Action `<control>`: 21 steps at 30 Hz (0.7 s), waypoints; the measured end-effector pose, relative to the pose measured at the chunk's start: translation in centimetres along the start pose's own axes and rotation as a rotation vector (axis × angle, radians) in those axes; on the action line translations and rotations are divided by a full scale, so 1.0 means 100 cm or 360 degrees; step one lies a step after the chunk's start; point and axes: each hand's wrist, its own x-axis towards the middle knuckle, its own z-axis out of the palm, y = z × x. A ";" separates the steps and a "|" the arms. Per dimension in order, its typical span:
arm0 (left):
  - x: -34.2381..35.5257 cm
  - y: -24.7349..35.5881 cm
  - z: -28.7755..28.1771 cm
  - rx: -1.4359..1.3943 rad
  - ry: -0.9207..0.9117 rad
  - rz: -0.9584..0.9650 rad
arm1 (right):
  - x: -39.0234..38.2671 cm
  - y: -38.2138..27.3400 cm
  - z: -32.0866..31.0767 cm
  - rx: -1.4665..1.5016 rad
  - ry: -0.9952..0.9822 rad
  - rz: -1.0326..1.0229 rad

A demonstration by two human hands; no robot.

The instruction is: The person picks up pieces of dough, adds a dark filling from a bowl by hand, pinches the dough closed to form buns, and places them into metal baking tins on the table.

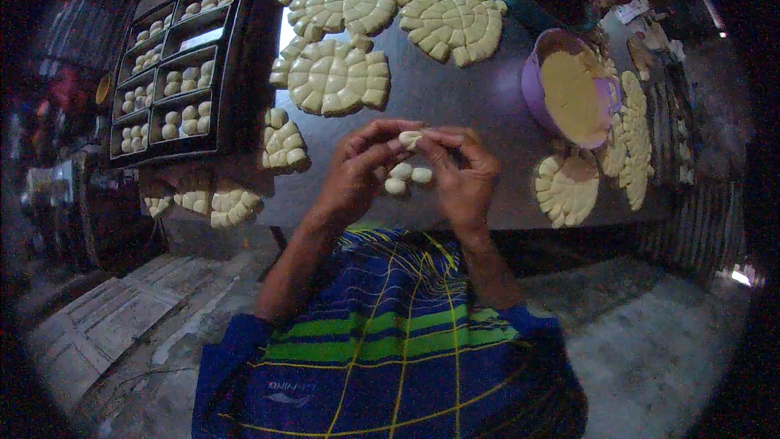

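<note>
My left hand and my right hand meet over the near edge of a dark table. Together their fingertips pinch a small pale dough piece. Three small dough balls lie on the table just under the hands, between the two palms. Round scored dough discs lie on the table beyond the hands.
A black compartment tray with several dough balls stands at the left. A purple bowl of yellow filling sits at the right. More scored discs lie near the right edge and broken ones at the left. My lap wears striped blue cloth.
</note>
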 end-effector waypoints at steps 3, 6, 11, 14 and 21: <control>0.000 -0.011 0.009 0.0132 0.0173 0.0106 | -0.001 0.003 -0.004 -0.0240 0.0002 -0.0188; 0.001 -0.020 0.015 0.0280 0.0349 0.0132 | -0.004 0.004 -0.004 -0.0377 -0.0060 -0.0208; 0.003 -0.016 0.011 0.0243 0.0387 0.0041 | -0.006 0.010 -0.005 -0.0250 -0.0239 -0.0414; 0.001 -0.013 0.010 0.0389 0.0292 -0.0027 | 0.002 0.019 -0.017 -0.0525 -0.0408 -0.0790; 0.001 -0.008 0.006 0.0993 0.0042 0.0289 | 0.011 0.017 -0.027 -0.0527 -0.0454 -0.0426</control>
